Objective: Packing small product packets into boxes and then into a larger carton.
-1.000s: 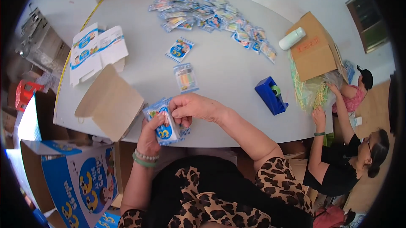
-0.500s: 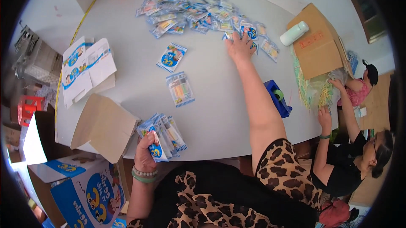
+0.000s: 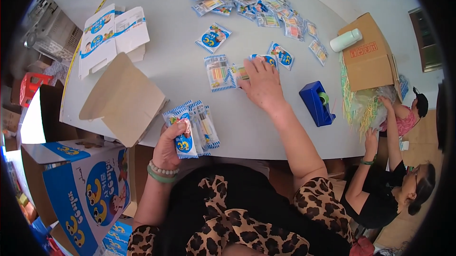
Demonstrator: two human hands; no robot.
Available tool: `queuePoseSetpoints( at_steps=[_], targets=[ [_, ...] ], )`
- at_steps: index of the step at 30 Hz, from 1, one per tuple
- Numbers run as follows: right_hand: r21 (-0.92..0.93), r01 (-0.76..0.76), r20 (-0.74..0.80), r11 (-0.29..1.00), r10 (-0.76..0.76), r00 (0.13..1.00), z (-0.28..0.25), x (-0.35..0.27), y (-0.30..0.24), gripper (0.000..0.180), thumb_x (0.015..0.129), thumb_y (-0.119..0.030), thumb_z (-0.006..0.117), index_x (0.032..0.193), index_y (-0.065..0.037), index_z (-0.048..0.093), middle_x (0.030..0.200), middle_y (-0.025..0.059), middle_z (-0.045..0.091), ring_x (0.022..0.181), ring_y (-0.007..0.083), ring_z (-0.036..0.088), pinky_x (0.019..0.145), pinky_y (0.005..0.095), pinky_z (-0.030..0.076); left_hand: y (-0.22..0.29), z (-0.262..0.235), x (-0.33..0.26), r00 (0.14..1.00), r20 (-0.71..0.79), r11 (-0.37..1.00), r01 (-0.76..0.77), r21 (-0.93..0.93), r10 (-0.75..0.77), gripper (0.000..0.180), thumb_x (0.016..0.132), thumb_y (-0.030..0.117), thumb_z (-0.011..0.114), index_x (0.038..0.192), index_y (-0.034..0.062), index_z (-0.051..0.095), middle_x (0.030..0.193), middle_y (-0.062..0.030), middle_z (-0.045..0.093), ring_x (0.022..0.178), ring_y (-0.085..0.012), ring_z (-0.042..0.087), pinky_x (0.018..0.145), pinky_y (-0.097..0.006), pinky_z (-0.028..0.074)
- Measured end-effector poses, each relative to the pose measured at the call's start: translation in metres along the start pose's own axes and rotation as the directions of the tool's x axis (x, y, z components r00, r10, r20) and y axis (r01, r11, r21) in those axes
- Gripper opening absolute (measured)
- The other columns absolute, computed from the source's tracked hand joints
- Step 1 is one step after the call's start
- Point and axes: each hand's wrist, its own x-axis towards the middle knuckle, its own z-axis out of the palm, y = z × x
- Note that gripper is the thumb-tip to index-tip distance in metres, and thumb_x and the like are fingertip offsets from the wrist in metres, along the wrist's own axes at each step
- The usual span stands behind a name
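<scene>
Pale grey work table (image 3: 175,71), seen from above, with one blue-and-white printed carton (image 3: 88,199) at its near left corner and one brown carton (image 3: 368,61) at its right end. One tan cardboard form (image 3: 121,102) and one white-and-blue box (image 3: 114,35) occupy the left side. The right forearm reaches forward and inward from the lower right; the right hand (image 3: 263,85) lies palm down, fingers extended and slightly parted, over two packets, though whether it grips either cannot be told. The left hand (image 3: 167,147), wrist near the table's front edge, is closed with the thumb uppermost on a fanned stack of packets (image 3: 192,130), several in number but too overlapped to count. One blue tape dispenser (image 3: 317,104) stands to the right, and one pale bottle (image 3: 346,40) rests against the brown carton. Beyond the hands is a heap of packets (image 3: 247,0), too jumbled to count; five loose packets (image 3: 219,72) lie nearer, including the two under the right hand. The held stack's long axis runs away from the body, far end leaning left, the top packet's printed face upward
</scene>
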Motion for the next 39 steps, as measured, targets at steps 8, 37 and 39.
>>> queuePoseSetpoints(
  at_steps=[8,37,39],
  targets=[
    [0.029,0.055,-0.105,0.998,-0.051,0.993,-0.009,0.029,0.013,0.037,0.068,-0.026,0.071,0.100,-0.009,0.062,0.095,0.0108,0.060,0.095,0.0317,0.056,0.084,0.0436,0.043,0.004,0.018,-0.008,0.999,-0.021,0.997,-0.045,-0.063,0.043,0.013,0.082,0.011,0.064,0.093,0.0038,0.062,0.077,-0.0026,0.064,0.069,-0.0105,0.063,0.071,-0.025,0.055],
    [0.390,-0.260,0.077,0.883,0.250,0.965,0.009,0.028,-0.075,0.067,0.065,-0.045,0.073,0.109,0.002,0.054,0.108,0.0197,0.059,0.103,0.0309,0.058,0.090,0.0400,0.044,0.008,0.023,-0.003,0.999,0.044,1.000,-0.020,0.004,0.020,0.041,0.080,0.008,0.064,0.118,-0.0016,0.052,0.102,-0.0110,0.066,0.085,-0.0169,0.068,0.078,-0.032,0.056],
    [0.221,-0.204,-0.012,0.954,0.211,0.977,0.010,0.022,-0.082,0.064,0.065,-0.044,0.074,0.108,0.000,0.055,0.110,0.0200,0.057,0.107,0.0308,0.055,0.091,0.0386,0.043,0.008,0.024,-0.004,0.998,0.053,1.000,-0.014,-0.009,0.015,0.043,0.080,0.008,0.064,0.119,-0.0020,0.051,0.104,-0.0118,0.066,0.086,-0.0176,0.068,0.079,-0.032,0.056]
  ],
)
